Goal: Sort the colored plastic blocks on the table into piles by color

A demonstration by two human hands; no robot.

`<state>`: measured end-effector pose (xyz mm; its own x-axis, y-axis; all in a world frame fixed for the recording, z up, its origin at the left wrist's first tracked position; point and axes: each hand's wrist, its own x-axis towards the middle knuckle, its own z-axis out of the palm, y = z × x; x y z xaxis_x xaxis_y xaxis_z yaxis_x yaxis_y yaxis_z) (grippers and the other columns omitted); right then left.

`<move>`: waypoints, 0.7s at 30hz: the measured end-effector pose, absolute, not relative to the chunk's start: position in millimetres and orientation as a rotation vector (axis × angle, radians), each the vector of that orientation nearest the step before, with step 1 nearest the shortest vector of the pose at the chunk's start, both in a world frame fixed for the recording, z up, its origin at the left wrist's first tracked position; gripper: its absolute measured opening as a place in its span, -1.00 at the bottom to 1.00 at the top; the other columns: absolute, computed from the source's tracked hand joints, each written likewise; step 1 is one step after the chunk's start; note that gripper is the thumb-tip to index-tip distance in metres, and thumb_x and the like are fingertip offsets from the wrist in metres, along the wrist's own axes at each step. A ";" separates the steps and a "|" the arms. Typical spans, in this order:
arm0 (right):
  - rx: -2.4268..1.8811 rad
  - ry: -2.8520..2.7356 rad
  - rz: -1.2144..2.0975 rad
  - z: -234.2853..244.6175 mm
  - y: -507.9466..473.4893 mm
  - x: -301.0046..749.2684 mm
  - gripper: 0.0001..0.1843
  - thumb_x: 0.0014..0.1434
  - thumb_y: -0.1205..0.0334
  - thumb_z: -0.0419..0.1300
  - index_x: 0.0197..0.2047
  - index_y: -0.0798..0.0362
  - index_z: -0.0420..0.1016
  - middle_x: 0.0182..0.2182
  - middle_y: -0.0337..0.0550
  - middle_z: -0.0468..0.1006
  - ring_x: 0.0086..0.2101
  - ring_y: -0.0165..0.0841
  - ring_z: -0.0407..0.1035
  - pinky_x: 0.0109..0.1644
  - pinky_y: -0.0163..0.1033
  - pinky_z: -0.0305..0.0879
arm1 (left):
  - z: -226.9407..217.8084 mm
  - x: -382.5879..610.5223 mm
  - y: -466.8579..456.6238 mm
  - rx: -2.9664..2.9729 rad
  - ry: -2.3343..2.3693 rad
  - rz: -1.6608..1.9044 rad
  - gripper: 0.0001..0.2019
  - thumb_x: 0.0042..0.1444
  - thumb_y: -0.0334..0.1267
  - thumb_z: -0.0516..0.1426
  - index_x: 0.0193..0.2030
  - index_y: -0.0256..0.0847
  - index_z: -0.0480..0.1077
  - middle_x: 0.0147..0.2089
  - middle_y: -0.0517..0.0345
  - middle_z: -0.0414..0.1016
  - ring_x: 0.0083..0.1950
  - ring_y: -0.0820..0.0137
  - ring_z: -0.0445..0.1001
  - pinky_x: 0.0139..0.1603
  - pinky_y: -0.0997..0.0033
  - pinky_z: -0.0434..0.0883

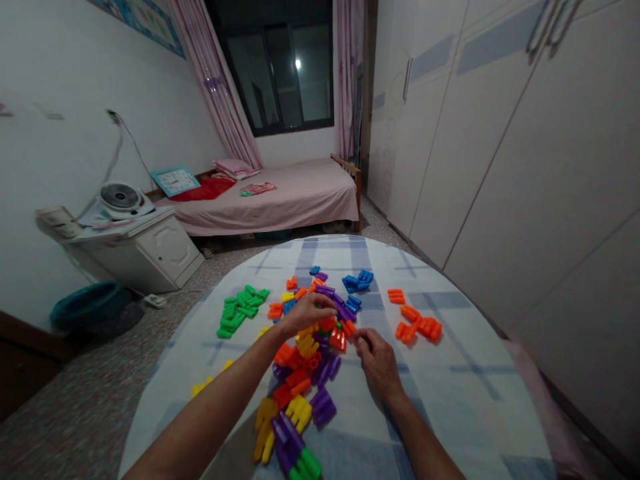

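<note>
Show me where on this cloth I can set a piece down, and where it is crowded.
Bare checked cloth lies right of the right hand, below the orange blocks, and another patch lies between the green blocks and the left-edge yellow pieces. It is crowded in the middle, under the left hand, among mixed blocks.

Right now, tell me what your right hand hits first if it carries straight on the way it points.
The right hand would most likely meet the orange brick just ahead of its fingertips, though depth is unclear and they may already be almost touching.
</note>
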<state>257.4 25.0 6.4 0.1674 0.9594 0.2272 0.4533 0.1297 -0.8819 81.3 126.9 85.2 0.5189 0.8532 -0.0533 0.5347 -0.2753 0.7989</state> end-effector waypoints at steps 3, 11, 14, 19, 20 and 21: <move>-1.468 -1.431 0.670 5.8 25.6 257.0 -0.75 0.16 0.22 -0.04 -0.30 0.05 0.45 -0.39 -0.19 0.50 -0.38 -0.37 0.35 -0.29 -0.31 0.18 | 87.0 97.2 114.2 2.499 1.221 0.214 -0.80 -0.01 -0.27 0.15 -0.22 -0.18 0.53 -0.22 0.06 0.44 -0.17 0.30 0.44 -0.20 0.39 0.36; -1.478 -1.441 0.644 3.9 26.8 256.3 -0.75 0.16 0.23 -0.05 -0.31 0.05 0.44 -0.42 -0.20 0.50 -0.41 -0.38 0.35 -0.33 -0.32 0.16 | 82.8 127.8 107.5 2.727 1.485 -0.102 -0.77 0.08 -0.37 0.04 -0.23 -0.27 0.51 -0.14 -0.08 0.43 -0.15 0.23 0.48 -0.18 0.31 0.39; -1.467 -1.438 0.637 1.6 27.9 257.0 -0.75 0.16 0.22 -0.05 -0.30 0.05 0.44 -0.41 -0.19 0.50 -0.41 -0.38 0.35 -0.34 -0.33 0.16 | 79.4 129.5 109.7 2.733 1.475 -0.062 -0.81 0.06 -0.32 0.08 -0.25 -0.24 0.51 -0.13 -0.04 0.42 -0.15 0.27 0.47 -0.17 0.35 0.39; -1.465 -1.426 0.646 0.9 28.4 256.9 -0.74 0.17 0.21 -0.05 -0.27 0.05 0.45 -0.39 -0.17 0.51 -0.41 -0.38 0.36 -0.35 -0.33 0.18 | 79.2 112.6 116.5 2.443 1.461 0.453 -0.83 0.01 -0.25 0.11 -0.34 -0.24 0.50 -0.22 0.04 0.43 -0.21 0.34 0.43 -0.21 0.39 0.35; -1.469 -1.422 0.649 1.6 28.1 256.7 -0.73 0.17 0.21 -0.06 -0.27 0.05 0.45 -0.39 -0.17 0.51 -0.41 -0.37 0.36 -0.34 -0.33 0.18 | 81.1 105.5 119.1 2.292 1.444 0.580 -0.84 -0.02 -0.25 0.12 -0.38 -0.26 0.50 -0.29 0.07 0.44 -0.25 0.35 0.42 -0.23 0.41 0.34; -1.474 -1.421 0.651 2.4 27.6 256.5 -0.73 0.17 0.21 -0.06 -0.27 0.05 0.45 -0.39 -0.17 0.51 -0.41 -0.37 0.36 -0.34 -0.33 0.19 | 83.3 96.9 121.9 2.136 1.425 0.676 -0.84 -0.05 -0.24 0.13 -0.42 -0.28 0.48 -0.35 0.10 0.43 -0.29 0.37 0.40 -0.27 0.42 0.33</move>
<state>256.5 27.6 2.4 0.1819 0.9554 0.2328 0.4473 0.1305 -0.8848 96.9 121.9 83.3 0.3350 0.9324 0.1353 0.6946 -0.3414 0.6332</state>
